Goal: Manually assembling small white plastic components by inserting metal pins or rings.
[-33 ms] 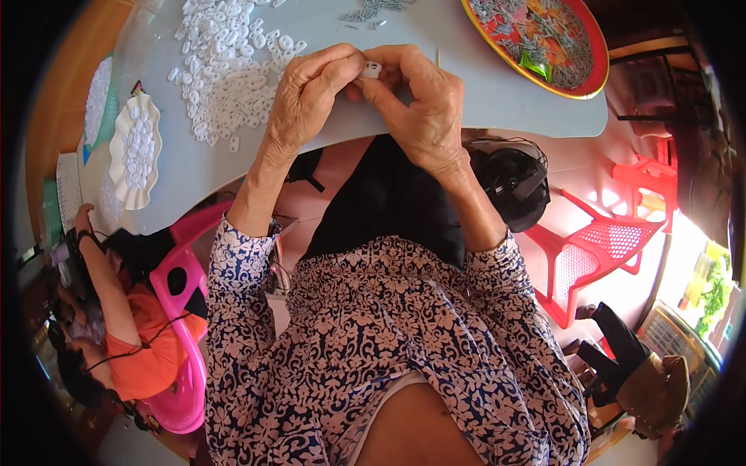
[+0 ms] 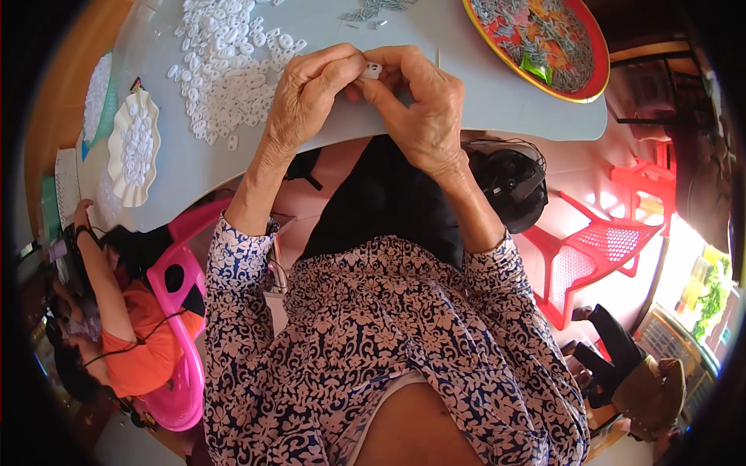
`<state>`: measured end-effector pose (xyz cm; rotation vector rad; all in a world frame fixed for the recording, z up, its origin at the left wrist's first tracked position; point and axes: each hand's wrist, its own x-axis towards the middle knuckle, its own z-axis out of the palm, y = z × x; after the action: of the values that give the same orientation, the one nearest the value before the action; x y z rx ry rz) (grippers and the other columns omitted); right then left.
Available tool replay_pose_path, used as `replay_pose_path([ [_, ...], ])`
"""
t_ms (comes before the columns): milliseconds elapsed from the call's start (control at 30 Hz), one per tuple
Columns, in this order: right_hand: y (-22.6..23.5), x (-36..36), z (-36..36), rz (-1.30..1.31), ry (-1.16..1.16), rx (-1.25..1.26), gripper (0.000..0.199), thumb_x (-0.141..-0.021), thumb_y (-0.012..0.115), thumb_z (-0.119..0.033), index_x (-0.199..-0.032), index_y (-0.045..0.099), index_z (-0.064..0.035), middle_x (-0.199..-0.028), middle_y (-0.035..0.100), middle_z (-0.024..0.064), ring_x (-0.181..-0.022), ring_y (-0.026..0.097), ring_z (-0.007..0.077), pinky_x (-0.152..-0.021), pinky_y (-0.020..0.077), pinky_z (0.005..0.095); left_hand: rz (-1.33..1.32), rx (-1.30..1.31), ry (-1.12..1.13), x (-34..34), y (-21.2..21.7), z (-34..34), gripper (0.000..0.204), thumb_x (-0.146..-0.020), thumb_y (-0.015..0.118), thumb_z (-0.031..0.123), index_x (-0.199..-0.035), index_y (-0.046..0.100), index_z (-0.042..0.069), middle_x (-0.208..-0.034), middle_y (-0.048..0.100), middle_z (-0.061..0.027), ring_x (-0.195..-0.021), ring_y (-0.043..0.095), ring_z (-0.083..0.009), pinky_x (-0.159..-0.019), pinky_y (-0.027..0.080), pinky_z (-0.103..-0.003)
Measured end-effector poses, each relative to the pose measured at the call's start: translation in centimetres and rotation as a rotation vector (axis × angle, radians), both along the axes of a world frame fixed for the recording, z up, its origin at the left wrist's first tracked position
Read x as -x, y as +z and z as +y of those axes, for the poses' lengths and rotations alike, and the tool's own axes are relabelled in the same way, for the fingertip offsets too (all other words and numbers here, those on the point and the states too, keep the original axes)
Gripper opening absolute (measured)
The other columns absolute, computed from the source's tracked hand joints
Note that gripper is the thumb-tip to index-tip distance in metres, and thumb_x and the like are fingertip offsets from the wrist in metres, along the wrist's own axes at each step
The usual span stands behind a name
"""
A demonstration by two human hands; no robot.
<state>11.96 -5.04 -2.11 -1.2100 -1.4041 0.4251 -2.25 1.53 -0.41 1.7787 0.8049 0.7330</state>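
Observation:
Above the table's near edge my two hands meet at the fingertips. A small white plastic piece (image 2: 372,71) with two dark holes sits between them. My right hand (image 2: 423,105) pinches it with thumb and forefinger. My left hand (image 2: 315,97) is closed, thumb against forefinger, right beside the piece; whatever its fingertips grip is hidden. A spread heap of similar white plastic pieces (image 2: 233,85) lies left of my hands on the grey table (image 2: 536,116). Far right, a round red tray (image 2: 597,58) with a yellow rim holds many small grey metal screws or pins.
A wavy-edged cream dish (image 2: 120,147) of white pieces stands at the left. Grey metal bits (image 2: 377,11) lie at the far side. A person in orange (image 2: 144,342) sits by a pink chair (image 2: 186,388) on the left. A red chair (image 2: 590,241) is at the right.

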Motion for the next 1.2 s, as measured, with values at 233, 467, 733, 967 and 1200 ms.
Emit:
replay_pose_path([
  [233, 0.2, -0.6, 0.3, 0.163, 0.075, 0.142, 0.03, -0.072, 0.074, -0.004, -0.098, 0.061, -0.0005, -0.072, 0.062, 0.0084, -0.061, 0.06, 0.0144, -0.057, 0.0489, 0.026, -0.02, -0.105, 0.0, -0.3, -0.9, 0.9, 0.023, -0.092, 0.051, 0.019, -0.084, 0.055, -0.002, -0.064, 0.049, -0.0038, -0.059, 0.045, -0.0117, -0.055, 0.039, -0.026],
  [467, 1.2, -2.6, -1.3, 0.407, 0.196, 0.27, 0.016, -0.089, 0.058, -0.004, -0.103, 0.058, 0.0041, -0.076, 0.063, 0.0056, -0.069, 0.057, 0.0095, -0.063, 0.047, 0.0231, 0.046, 0.019, 0.009, -1.9, 0.2, -1.2, 0.022, -0.093, 0.05, 0.021, -0.086, 0.056, 0.001, -0.062, 0.047, -0.0019, -0.058, 0.044, -0.0106, -0.053, 0.038, -0.027],
  [733, 2.5, -4.8, -0.9, 0.308, 0.207, 0.307, 0.019, -0.089, 0.058, -0.006, -0.106, 0.057, 0.002, -0.079, 0.063, 0.0036, -0.064, 0.053, 0.006, -0.057, 0.0454, 0.0215, -0.084, 0.084, 0.028, -2.8, 1.9, -2.1, 0.022, -0.092, 0.05, 0.021, -0.084, 0.055, 0.001, -0.066, 0.053, -0.0022, -0.062, 0.048, -0.0091, -0.058, 0.039, -0.024],
  [967, 9.2, -13.8, 11.8, -0.08, -0.153, 0.017, 0.016, -0.086, 0.059, -0.013, -0.089, 0.064, 0.0012, -0.065, 0.059, 0.0035, -0.057, 0.053, 0.0088, -0.054, 0.0428, 0.0243, -0.252, 0.168, 0.003, -1.2, 0.2, -2.9, 0.021, -0.091, 0.05, 0.019, -0.08, 0.052, 0.001, -0.067, 0.051, -0.0019, -0.063, 0.047, -0.0088, -0.059, 0.04, -0.024],
  [1200, 8.6, -8.9, 12.9, -0.43, -0.082, 0.202, 0.013, -0.083, 0.062, -0.013, -0.086, 0.065, -0.0005, -0.063, 0.058, 0.0049, -0.058, 0.054, 0.0089, -0.052, 0.0426, 0.0272, -0.258, 0.213, 0.041, -1.2, -0.7, -3.5, 0.026, -0.094, 0.048, 0.019, -0.079, 0.054, -0.001, -0.067, 0.052, -0.0028, -0.062, 0.047, -0.0089, -0.061, 0.039, -0.023],
])
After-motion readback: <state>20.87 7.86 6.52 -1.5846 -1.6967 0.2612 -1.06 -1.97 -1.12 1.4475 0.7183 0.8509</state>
